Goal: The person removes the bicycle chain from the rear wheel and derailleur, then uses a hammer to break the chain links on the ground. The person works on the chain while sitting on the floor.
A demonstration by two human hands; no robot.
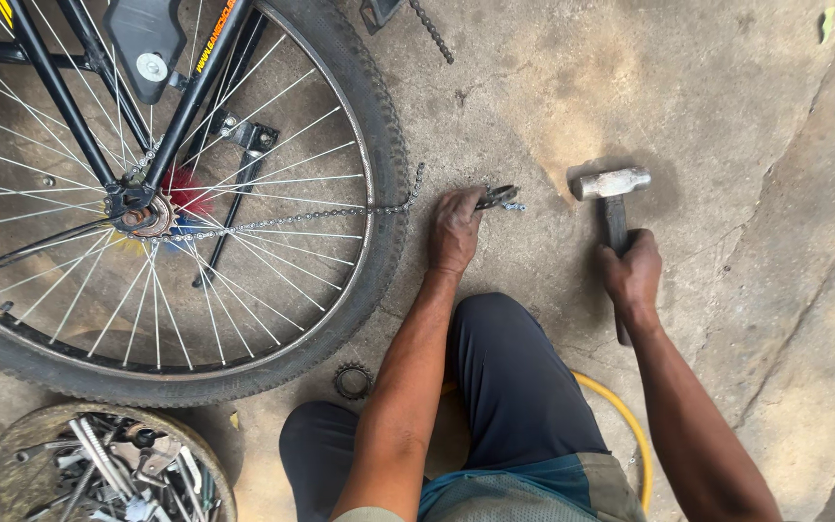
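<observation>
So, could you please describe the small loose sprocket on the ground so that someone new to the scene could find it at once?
Start at the big bicycle wheel lying at the left. Follow its knobby tyre to the lower right edge, near the person's left knee. The sprocket lies there on the concrete: a small dark toothed ring, alone, unlike the tools piled in the round tub lower left.

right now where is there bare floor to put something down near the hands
Bare concrete floor lies open beyond and right of the hammer held in the right hand. A smaller patch sits between hammer and left hand. Crowded: the bicycle wheel, chain, the sprocket and the tool tub.
</observation>
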